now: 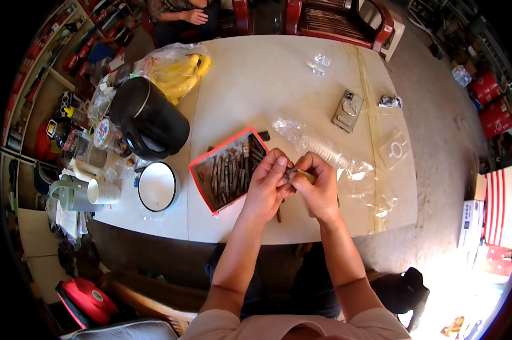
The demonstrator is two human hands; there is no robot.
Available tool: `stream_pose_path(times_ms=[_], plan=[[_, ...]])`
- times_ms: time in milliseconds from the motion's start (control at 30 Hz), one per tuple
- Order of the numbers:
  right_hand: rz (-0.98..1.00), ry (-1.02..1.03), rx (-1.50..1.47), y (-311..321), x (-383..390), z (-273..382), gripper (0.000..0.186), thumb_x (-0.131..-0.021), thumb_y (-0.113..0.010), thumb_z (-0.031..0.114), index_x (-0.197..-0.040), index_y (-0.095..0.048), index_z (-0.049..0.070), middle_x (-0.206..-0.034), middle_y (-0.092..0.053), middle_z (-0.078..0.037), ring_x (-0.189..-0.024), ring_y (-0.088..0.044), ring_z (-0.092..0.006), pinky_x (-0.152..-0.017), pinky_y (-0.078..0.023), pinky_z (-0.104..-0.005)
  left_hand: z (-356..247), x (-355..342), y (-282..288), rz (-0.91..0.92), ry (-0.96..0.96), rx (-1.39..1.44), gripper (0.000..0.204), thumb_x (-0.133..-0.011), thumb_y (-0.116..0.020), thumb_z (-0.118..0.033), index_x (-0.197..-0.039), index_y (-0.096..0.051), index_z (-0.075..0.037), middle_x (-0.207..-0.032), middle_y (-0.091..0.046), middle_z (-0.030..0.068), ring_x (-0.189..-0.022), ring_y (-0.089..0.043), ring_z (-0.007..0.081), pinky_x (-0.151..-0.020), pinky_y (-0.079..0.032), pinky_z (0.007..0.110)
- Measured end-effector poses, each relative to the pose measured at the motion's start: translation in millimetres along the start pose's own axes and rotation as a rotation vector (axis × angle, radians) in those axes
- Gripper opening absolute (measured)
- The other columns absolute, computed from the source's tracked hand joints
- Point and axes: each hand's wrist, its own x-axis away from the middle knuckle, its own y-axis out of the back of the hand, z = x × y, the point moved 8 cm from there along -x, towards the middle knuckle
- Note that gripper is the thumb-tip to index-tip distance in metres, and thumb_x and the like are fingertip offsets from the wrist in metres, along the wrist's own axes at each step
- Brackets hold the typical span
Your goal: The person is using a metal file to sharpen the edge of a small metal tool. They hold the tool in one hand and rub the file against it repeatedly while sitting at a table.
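Observation:
My left hand (pixel 270 181) and my right hand (pixel 315 184) meet over the right side of a red-rimmed box, fingers pinched round a small dark piece (pixel 290 173). A tan-yellow object (pixel 306 177), too hidden to name, is in my right hand's fingers. The box (pixel 195 177) holds several dark brown sticks (pixel 222 175) and a short pale roll (pixel 246 150); its right part is partly behind my hands. Another dark stick (pixel 279 212) lies on the table below them.
On the table (pixel 256 73): black kettle (pixel 148 116), white bowl (pixel 157 187), cup (pixel 103 192), bagged bananas (pixel 179 76), clear plastic cup stack (pixel 318 147), phone (pixel 346 110), clear glass (pixel 319 63). A seated person (pixel 185 17) and wooden chair (pixel 335 22) are across the table; shelves (pixel 41 68) line the left.

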Motion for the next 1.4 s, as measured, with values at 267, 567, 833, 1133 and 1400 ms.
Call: stream_pose_path(times_ms=[267, 567, 833, 1133, 1400], plan=[[-0.006, 0.003, -0.056, -5, 2, 2, 0.012, -0.079, -0.057, -0.003, -0.075, -0.047, 0.002, -0.07, -0.057, -0.003, -0.061, -0.057, -0.0074, -0.056, -0.048, -0.0217, -2, 2, 2, 0.0, 0.01, 0.016, 0.021, -0.099, -0.046, -0.025, -0.084, -0.044, -0.012, -0.059, -0.032, -0.0068, -0.05, -0.029, 0.0037, -0.052, -0.033, 0.022], [-0.022, -0.015, -0.072, -6, 3, -7, 0.012, -0.078, -0.059, -0.002, -0.076, -0.048, 0.002, -0.069, -0.055, -0.002, -0.064, -0.055, -0.0061, -0.056, -0.046, -0.0209, -2, 2, 4, -0.007, -0.027, 0.017, 0.018, -0.098, -0.047, -0.024, -0.088, -0.048, -0.009, -0.061, -0.035, -0.0056, -0.049, -0.028, 0.0025, -0.048, -0.026, 0.018], [-0.036, -0.028, -0.089, -5, 3, -7, 0.013, -0.077, -0.059, -0.003, -0.076, -0.047, 0.002, -0.068, -0.054, -0.001, -0.063, -0.052, -0.0052, -0.057, -0.045, -0.0205, -4, 1, 4, -0.025, -0.022, 0.037, 0.018, -0.098, -0.049, -0.024, -0.086, -0.047, -0.01, -0.063, -0.037, -0.0053, -0.049, -0.027, 0.0018, -0.045, -0.024, 0.017], [-0.025, -0.003, -0.031, -9, 5, 0, 0.012, -0.079, -0.056, -0.004, -0.075, -0.046, 0.002, -0.069, -0.058, -0.005, -0.061, -0.06, -0.0098, -0.057, -0.051, -0.0232, -2, -1, 7, -0.004, -0.014, -0.022, 0.018, -0.098, -0.048, -0.024, -0.085, -0.045, -0.011, -0.067, -0.041, -0.0047, -0.053, -0.03, 0.0018, -0.048, -0.027, 0.017], [-0.029, -0.011, -0.047, -5, 1, -10, 0.012, -0.078, -0.057, -0.003, -0.074, -0.047, 0.002, -0.069, -0.056, -0.002, -0.062, -0.057, -0.0082, -0.058, -0.05, -0.0223, -4, 1, 8, -0.036, -0.014, -0.046, 0.018, -0.098, -0.048, -0.023, -0.085, -0.045, -0.011, -0.067, -0.041, -0.005, -0.054, -0.03, 0.0019, -0.051, -0.029, 0.018]])
